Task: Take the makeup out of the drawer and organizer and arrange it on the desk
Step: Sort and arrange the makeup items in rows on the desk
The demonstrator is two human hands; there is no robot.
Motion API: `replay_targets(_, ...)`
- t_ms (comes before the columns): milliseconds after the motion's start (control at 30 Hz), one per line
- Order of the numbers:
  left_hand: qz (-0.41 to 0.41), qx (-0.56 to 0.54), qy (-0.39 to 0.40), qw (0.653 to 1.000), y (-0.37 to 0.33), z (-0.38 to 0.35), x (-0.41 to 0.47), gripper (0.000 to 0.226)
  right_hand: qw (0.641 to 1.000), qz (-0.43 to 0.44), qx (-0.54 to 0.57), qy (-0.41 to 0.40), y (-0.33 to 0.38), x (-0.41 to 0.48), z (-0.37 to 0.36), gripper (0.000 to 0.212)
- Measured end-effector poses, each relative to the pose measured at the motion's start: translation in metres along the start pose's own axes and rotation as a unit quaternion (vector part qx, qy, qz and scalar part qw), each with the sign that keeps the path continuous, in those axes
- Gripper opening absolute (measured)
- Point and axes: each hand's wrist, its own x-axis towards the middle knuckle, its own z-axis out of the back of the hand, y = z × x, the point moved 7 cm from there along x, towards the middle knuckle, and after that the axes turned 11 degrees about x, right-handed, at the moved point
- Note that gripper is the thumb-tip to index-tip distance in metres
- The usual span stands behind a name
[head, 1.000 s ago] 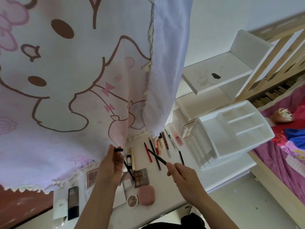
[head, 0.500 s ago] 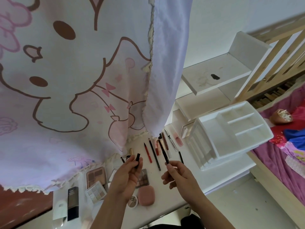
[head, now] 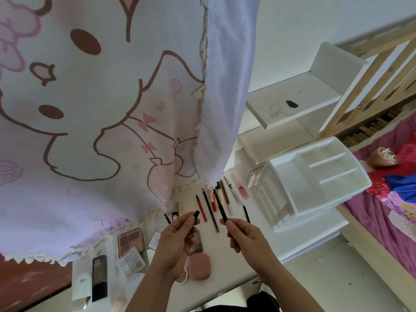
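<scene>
My right hand [head: 242, 235] pinches a thin black pencil [head: 220, 205] by its lower end, tip pointing away and up. My left hand [head: 177, 239] holds a small black cap [head: 196, 216] between thumb and fingers, a short gap left of the pencil. Both hover above the white desk [head: 252, 264]. Under them lie a red pencil [head: 201, 208], a dark pencil [head: 210, 209], lip glosses [head: 242, 190], eyeshadow palettes [head: 130, 240], a pink compact [head: 199, 266] and a black tube [head: 99, 278]. The white organizer [head: 315, 183] stands empty at the right.
A cartoon-print curtain [head: 101, 109] hangs over the left and back of the desk. White shelves [head: 299, 102] rise behind the organizer. A wooden bed frame [head: 382, 70] with purple bedding [head: 380, 219] sits at the right. The desk's front edge runs just below my wrists.
My left hand came down from the curtain's edge with the cap and moved close to my right hand. The pencil swung from slanting left to pointing up and away.
</scene>
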Motion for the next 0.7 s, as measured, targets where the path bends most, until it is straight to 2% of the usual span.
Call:
replay_targets(167, -0.006, 0.005, -0.003, 1.000, 0.004, 0.003, 0.004, 0.032, 0.999, -0.009, -0.037, 0.033, -0.005, 0.002, 0.000, 0.020)
replay_targets(300, 0.003, 0.034, -0.038, 0.999, 0.011, 0.008, 0.013, 0.023, 0.997, -0.019, -0.071, 0.011, -0.015, 0.007, 0.009, 0.012)
replay_targets(400, 0.008, 0.103, -0.073, 0.992, 0.022, 0.016, 0.026, 0.017, 0.992, -0.027, -0.121, -0.020, -0.029, 0.015, 0.022, 0.011)
replay_targets(533, 0.049, 0.225, -0.118, 0.966, 0.052, 0.025, 0.048, 0.014, 0.981, -0.071, -0.171, -0.054, -0.064, 0.033, 0.046, 0.013)
replay_targets(633, 0.072, 0.273, -0.108, 0.953, 0.077, 0.020, 0.064, 0.017, 0.970, -0.111, -0.200, -0.079, -0.090, 0.045, 0.063, 0.010)
replay_targets(700, 0.078, 0.302, -0.093, 0.945, 0.092, 0.010, 0.073, 0.017, 0.964, -0.130, -0.212, -0.091, -0.105, 0.054, 0.074, 0.017)
